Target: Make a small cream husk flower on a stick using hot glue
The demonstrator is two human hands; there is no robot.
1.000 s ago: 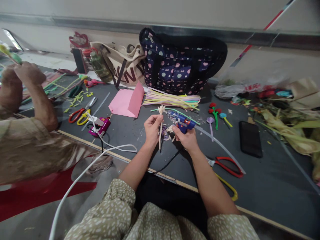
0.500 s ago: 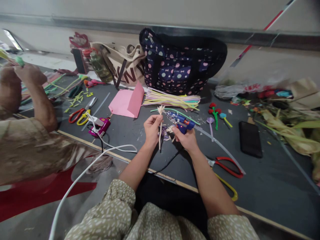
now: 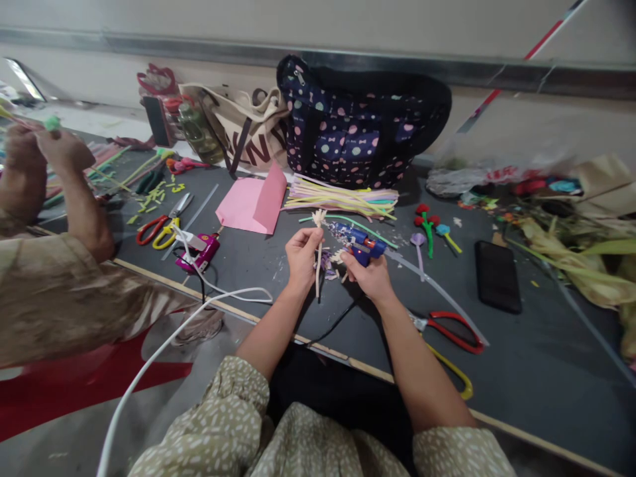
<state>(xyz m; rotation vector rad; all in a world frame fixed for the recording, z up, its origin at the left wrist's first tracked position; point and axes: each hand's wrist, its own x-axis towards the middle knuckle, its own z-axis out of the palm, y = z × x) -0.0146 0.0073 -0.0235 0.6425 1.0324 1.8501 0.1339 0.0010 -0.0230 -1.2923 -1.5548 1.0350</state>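
My left hand (image 3: 302,255) pinches a cream pipe-cleaner flower (image 3: 318,217) upright by its stem, just below the petals; the stem's lower end hangs beneath my fingers. My right hand (image 3: 370,275) is wrapped round a blue glue gun (image 3: 362,244), its nozzle pointing left at the flower head. Whether the nozzle touches the petals I cannot tell. A small cream piece (image 3: 338,256) shows by my right thumb; whether it is held there or lies on the table is unclear. Purple and cream scraps (image 3: 326,264) lie between my hands.
Behind are a pipe-cleaner bundle (image 3: 342,199), pink paper (image 3: 251,204) and a patterned bag (image 3: 368,126). Scissors (image 3: 454,331), a phone (image 3: 497,276) and finished flowers (image 3: 426,228) lie right. Left are a purple glue gun (image 3: 201,252), a white cable (image 3: 149,368), more scissors (image 3: 166,225) and a co-worker's hands (image 3: 62,149).
My right hand and the glue gun have barely shifted, and the flower stays in place. At the left, the co-worker's hands have moved slightly to the right with a green piece.
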